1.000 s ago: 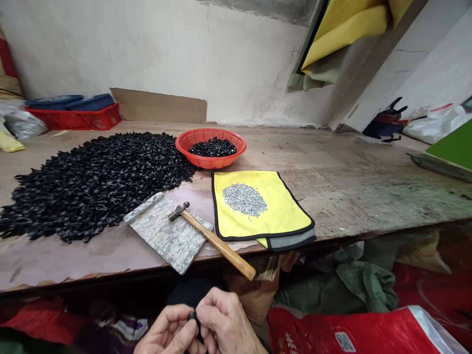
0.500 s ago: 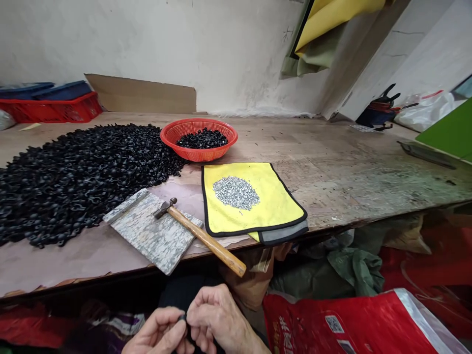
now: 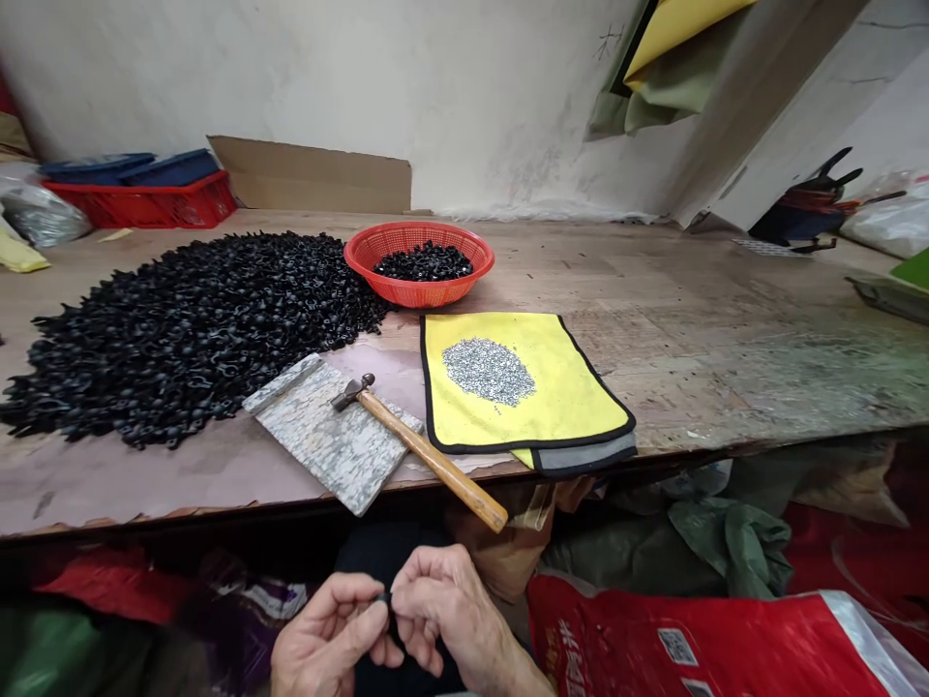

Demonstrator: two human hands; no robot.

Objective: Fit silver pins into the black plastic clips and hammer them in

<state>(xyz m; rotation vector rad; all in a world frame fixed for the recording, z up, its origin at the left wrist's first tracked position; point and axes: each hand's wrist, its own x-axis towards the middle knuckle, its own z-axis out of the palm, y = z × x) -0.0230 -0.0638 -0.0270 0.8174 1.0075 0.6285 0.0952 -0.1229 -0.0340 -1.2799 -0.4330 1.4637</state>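
Left hand, right hand: working together | fingers: both sets closing firmly on one small black piece | position: holding it steady below worktop edge

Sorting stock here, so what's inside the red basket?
The red basket holds a heap of small black parts. They cover its floor, so the bottom of the basket cannot be seen.

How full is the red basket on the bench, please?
Partly full: a low heap of small black pieces sits in the middle of the red basket, and bare mesh shows all around it, up to the rim.
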